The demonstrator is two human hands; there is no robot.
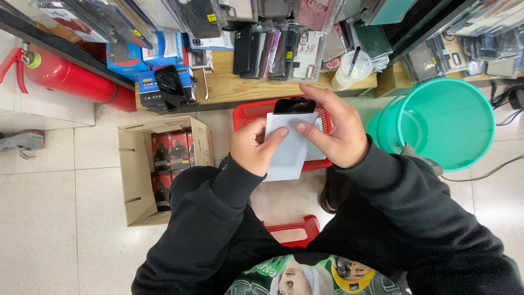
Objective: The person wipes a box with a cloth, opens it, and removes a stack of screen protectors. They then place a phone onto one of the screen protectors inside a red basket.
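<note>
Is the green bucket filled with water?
No. The green bucket beside the right hand shows only its bare inside, with no water in it.

Bare floor tiles (49, 218) lie open at the left. The cardboard box (139, 180), red basket (248, 114) and green bucket (453, 117) crowd the space ahead.

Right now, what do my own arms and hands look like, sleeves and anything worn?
Both arms wear long black fleece-like sleeves ending in ribbed cuffs at the wrists. The left hand and right hand are bare: no gloves, and no rings or watch in sight.
</note>
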